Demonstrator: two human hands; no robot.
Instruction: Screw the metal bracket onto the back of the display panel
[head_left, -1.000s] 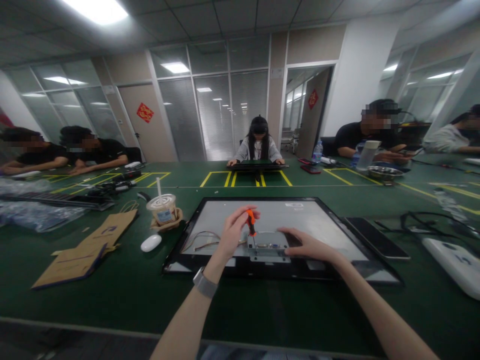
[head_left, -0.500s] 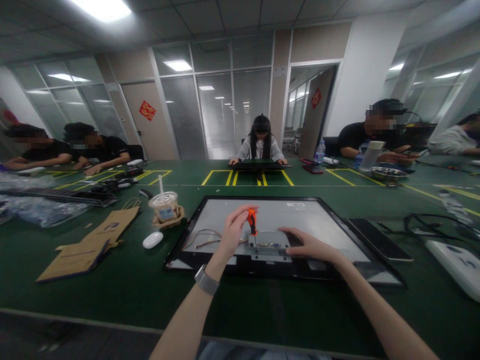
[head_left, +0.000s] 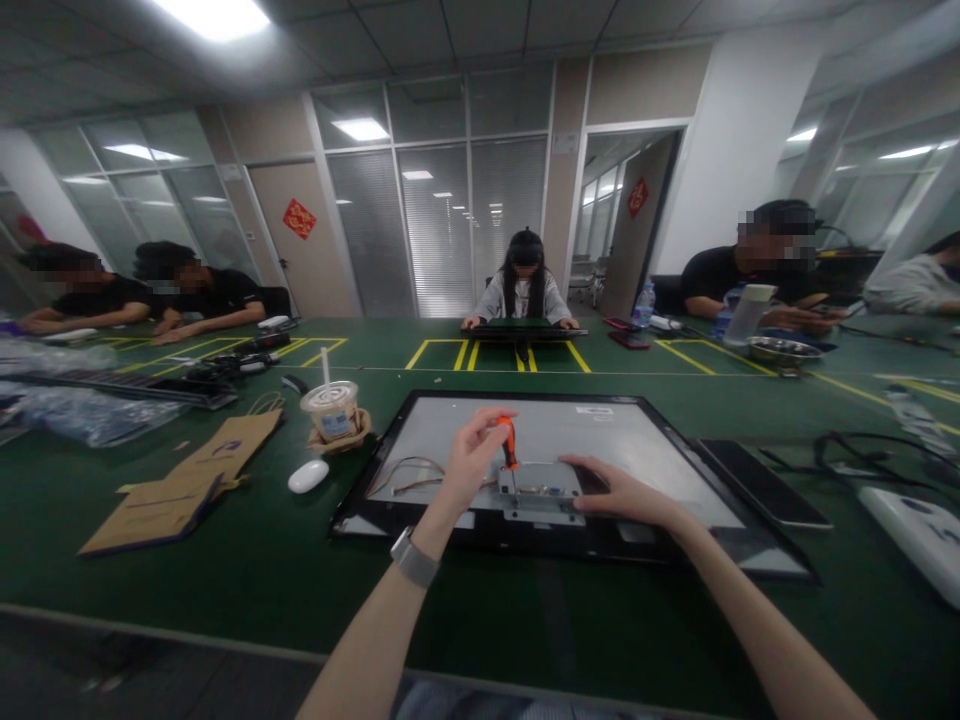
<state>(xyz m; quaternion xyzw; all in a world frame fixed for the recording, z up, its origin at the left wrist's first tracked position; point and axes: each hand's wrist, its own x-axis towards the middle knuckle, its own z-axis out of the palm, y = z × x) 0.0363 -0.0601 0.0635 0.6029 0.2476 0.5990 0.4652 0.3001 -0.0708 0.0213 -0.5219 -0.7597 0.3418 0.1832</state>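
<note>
My left hand (head_left: 477, 452) is closed around the handle of an orange and black screwdriver (head_left: 509, 441), which stands nearly upright. The screwdriver's shaft points down at the left part of a metal bracket (head_left: 541, 505) with connector ports along it. Thumb and fingers of my right hand (head_left: 611, 488) grip the bracket's right end. Under both hands a display panel (head_left: 645, 440) lies with its grey back up and a black frame around it. Thin cables (head_left: 409, 475) run across the panel's back to the left of the bracket.
Left of the panel are a drink cup (head_left: 332, 412) in a cardboard holder, a white mouse (head_left: 308, 476) and a flattened paper bag (head_left: 180, 490). A black phone (head_left: 765, 483) and a white device (head_left: 911, 535) lie to the right. Several people sit around the green table (head_left: 255, 590).
The screwdriver's handle has turned slightly in my left hand. My right hand keeps its place at the bracket. The whole view has shifted a little.
</note>
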